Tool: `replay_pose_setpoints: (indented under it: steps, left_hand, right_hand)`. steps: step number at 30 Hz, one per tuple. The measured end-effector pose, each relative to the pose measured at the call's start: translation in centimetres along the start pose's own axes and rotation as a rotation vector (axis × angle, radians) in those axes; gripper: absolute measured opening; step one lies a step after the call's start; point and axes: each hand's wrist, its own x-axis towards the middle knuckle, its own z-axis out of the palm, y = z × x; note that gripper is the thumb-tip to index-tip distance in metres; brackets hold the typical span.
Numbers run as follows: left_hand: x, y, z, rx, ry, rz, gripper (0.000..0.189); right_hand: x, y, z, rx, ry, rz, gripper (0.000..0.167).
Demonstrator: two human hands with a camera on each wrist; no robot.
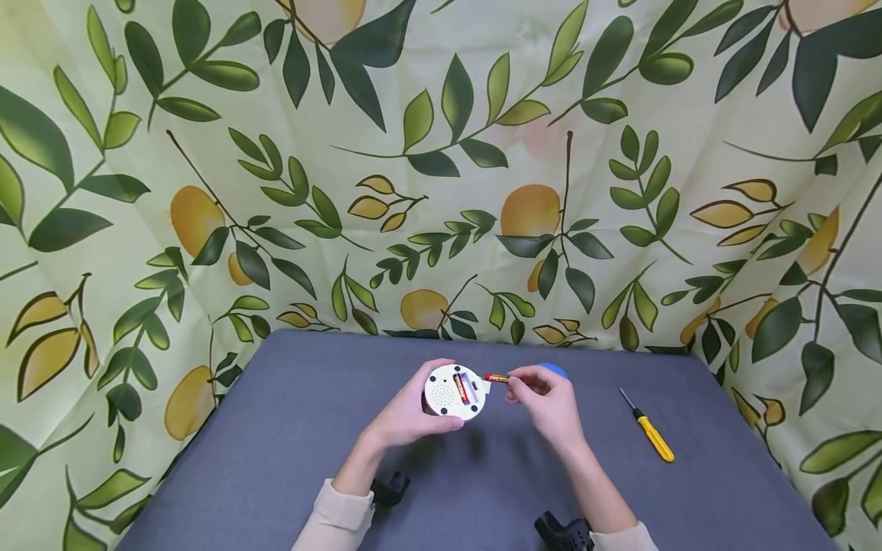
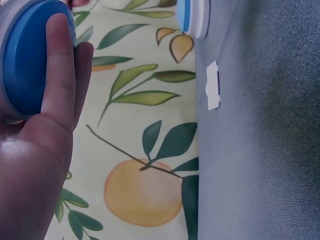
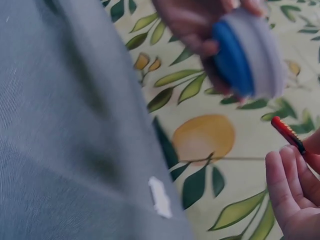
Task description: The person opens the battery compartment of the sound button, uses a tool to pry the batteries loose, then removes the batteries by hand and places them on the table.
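My left hand grips a round white device by its rim, its underside with small holes and dark feet facing up in the head view. One red battery sits in its uncovered battery compartment, beside a vacant slot. The device's blue face shows against the left fingers in the left wrist view. Just to the right, my right hand pinches a second red-and-black battery between thumb and fingertips. Its free end points toward the device, a small gap apart.
A small white cover lies on the grey table. Another round blue-and-white device stands behind my right hand. Off to the right lies a screwdriver with a yellow handle. Leaf-patterned cloth hangs around the table's back and sides.
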Motion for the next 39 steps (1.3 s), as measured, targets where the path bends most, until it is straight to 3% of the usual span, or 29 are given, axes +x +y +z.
replay_pose_setpoints:
  steps: [6, 16, 23, 30, 35, 39]
  left_hand:
    - [0.0, 0.1, -0.5, -0.007, 0.009, 0.01, 0.085]
    - [-0.2, 0.2, -0.9, 0.008, 0.027, 0.012, 0.086]
    - [-0.2, 0.1, -0.9, 0.013, 0.025, 0.01, 0.085]
    - [-0.2, 0.2, -0.9, -0.001, 0.022, 0.014, 0.085]
    - [-0.2, 0.2, -0.9, -0.008, 0.017, 0.016, 0.083]
    - [-0.1, 0.1, -0.9, -0.01, 0.014, 0.02, 0.083]
  right_hand:
    - [1.4, 2.0, 0.5, 0.07, -0.034, 0.063, 0.015]
    - [3.1, 5.2, 1.8, -0.038, -0.108, 0.16, 0.016]
    - [3.8, 6.7, 2.4, -0.03, -0.124, 0.211, 0.013]
    - [4.0, 8.2, 2.5, -0.024, -0.176, 0.228, 0.012]
    - [4.1, 9.1, 2.6, -0.111, -0.199, 0.232, 0.008]
    - [4.1, 9.2, 2.8, -0.219, -0.218, 0.172, 0.007]
